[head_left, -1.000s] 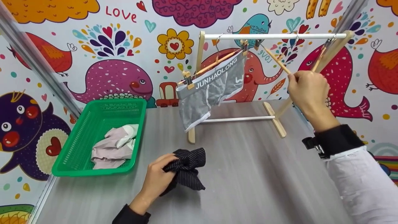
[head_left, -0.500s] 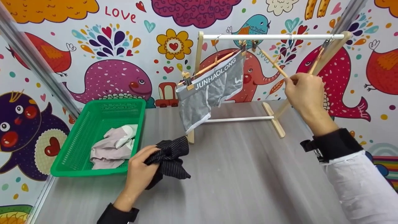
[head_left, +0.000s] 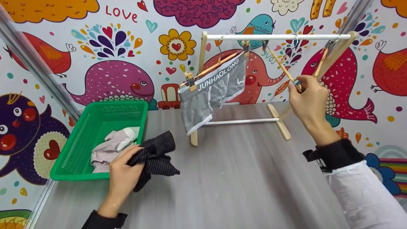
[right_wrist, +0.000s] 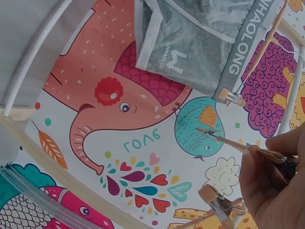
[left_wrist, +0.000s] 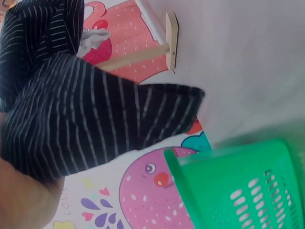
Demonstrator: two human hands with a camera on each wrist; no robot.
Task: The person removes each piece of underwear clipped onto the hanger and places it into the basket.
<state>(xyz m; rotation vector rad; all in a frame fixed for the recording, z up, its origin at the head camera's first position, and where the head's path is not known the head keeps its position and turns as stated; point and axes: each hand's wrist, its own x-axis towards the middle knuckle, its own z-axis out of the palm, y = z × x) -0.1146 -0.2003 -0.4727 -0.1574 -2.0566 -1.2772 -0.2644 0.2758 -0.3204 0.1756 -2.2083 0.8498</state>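
Note:
My left hand (head_left: 125,170) grips a bunched black garment with thin white stripes (head_left: 155,156), beside the right rim of the green basket. In the left wrist view the striped garment (left_wrist: 95,114) spreads loosely from the hand. My right hand (head_left: 310,100) pinches the near end of a wooden clip hanger (head_left: 279,62) on the rack's top bar. The right wrist view shows thumb and fingers of the right hand (right_wrist: 279,186) at a clip on that hanger. To its left, grey boxer briefs (head_left: 213,92) hang from another clip hanger (head_left: 219,65).
The green basket (head_left: 55,174) stands at the left with a pale pink garment (head_left: 106,149) inside. A wooden rack (head_left: 194,138) with a white top bar (head_left: 273,37) stands at the back. Another clip hanger (head_left: 321,62) hangs at its right end. A patterned wall (head_left: 171,19) backs the table.
My left hand has moved left with the striped garment, up to the basket's edge. My right hand stays at the hanger, with small shifts; a clip now shows between its fingers.

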